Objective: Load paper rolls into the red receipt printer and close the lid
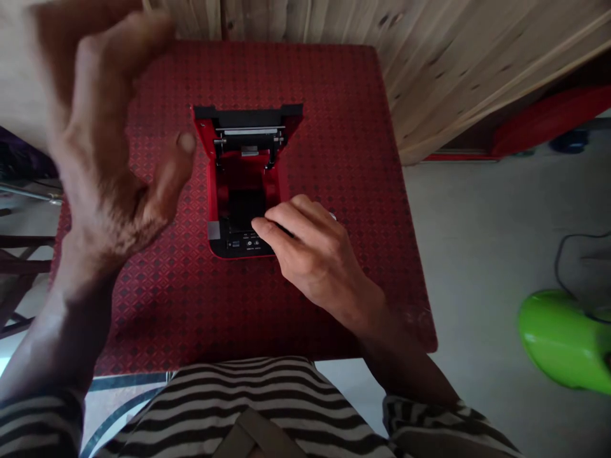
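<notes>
"Looking down, where do you see the machine (pixel 245 164)?"

"It stands around the middle of the patterned red surface (pixel 200 312), with its lid (pixel 248 118) tipped up at the far side. A pale bar (pixel 251 131) runs across the underside of that lid, and the red and black inside is in view."

"And the right hand (pixel 312 248)?"

"At the machine's near right corner, thumb and fingers drawn close together over the edge. I cannot tell whether they grip anything (the hand itself covers the spot). A bit of something pale (pixel 333 216) peeks out just beyond the knuckles."

"What about the left hand (pixel 107 156)?"

"Raised to the left of the machine and blurred, it is open, its fingers loosely bent and its thumb spread away from them."

"Any markings?"

"Small white symbols on the black control panel (pixel 249 243) along the near edge, and a grey patch (pixel 214 229) at its left end."

"And around it all?"

"A wooden wall (pixel 305 19) beyond the surface, a dark chair (pixel 21 267) to the left, and a shiny green object (pixel 563 337) on the right (I cannot tell what). A striped shirt (pixel 238 397) shows at the bottom."
</notes>
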A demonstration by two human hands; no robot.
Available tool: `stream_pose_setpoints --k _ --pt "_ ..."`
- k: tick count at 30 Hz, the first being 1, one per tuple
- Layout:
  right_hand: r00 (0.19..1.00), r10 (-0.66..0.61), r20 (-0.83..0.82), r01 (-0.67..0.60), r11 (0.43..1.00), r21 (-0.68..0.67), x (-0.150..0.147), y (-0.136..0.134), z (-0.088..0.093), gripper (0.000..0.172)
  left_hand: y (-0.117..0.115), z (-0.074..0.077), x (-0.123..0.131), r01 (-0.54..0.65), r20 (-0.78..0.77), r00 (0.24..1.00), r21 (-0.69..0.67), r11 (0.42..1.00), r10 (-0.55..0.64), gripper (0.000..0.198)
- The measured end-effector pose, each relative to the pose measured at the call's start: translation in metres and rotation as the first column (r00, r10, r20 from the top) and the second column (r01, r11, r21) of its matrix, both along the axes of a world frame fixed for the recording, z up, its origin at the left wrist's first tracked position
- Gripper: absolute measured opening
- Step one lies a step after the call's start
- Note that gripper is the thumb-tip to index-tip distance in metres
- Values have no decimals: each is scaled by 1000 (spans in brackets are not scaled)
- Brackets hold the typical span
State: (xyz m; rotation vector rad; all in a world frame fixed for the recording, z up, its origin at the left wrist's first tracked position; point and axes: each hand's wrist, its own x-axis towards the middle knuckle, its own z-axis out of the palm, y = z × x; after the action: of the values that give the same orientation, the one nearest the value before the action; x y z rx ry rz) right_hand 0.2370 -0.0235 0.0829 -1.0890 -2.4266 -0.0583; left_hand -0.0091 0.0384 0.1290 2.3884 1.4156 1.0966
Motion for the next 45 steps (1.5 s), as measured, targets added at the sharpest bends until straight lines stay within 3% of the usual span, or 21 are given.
stream_pose_setpoints --k 1,3,5,8,12,18,23,30,33,36,38,41,45 --pt "1000 -7 9 7 1000 27 0 -1 0 28 9 0 2 74 -72 995 43 996 -71 72" --pt "1000 -17 13 15 995 94 0 -2 0 24 21 -2 7 144 -103 983 -52 988 -149 68" --pt "1000 -18 0 18 986 165 0 -3 -2 20 22 -5 11 153 -90 983 -70 986 -159 56" --pt "1000 -2 -23 8 971 237 -1 -5 -7 14 6 -13 12 198 -79 977 2 980 -197 41" --pt "996 -37 -87 58 968 245 -3 -9 -14 14 -25 -30 7 245 -81 966 -26 969 -247 35" --pt "987 -78 -137 98 985 145 -4 -13 -17 22 -46 -59 3 303 -143 944 19 953 -297 55" --pt "983 -93 -158 109 989 97 -4 -14 -17 22 -46 -67 4 304 -172 942 84 949 -287 75" --pt "981 -91 -173 103 993 61 -4 -15 -18 21 -42 -76 5 249 -233 949 140 958 -213 76" --pt "966 -110 -234 114 994 3 -3 -19 -18 21 -46 -80 6 221 -219 956 105 970 -195 75" --pt "888 -218 -405 212 975 -62 -1 -30 -22 39 -56 -85 9 191 -141 974 86 978 -178 87" --pt "814 -308 -492 273 951 -143 -2 -39 -29 54 -66 -91 11 97 -59 994 58 994 -93 101" --pt "759 -391 -520 268 916 -297 -5 -51 -45 68 -80 -105 12 -41 90 995 -87 995 49 114" --pt "727 -436 -530 234 884 -406 -11 -57 -66 69 -90 -118 11 10 144 989 -241 971 25 108"
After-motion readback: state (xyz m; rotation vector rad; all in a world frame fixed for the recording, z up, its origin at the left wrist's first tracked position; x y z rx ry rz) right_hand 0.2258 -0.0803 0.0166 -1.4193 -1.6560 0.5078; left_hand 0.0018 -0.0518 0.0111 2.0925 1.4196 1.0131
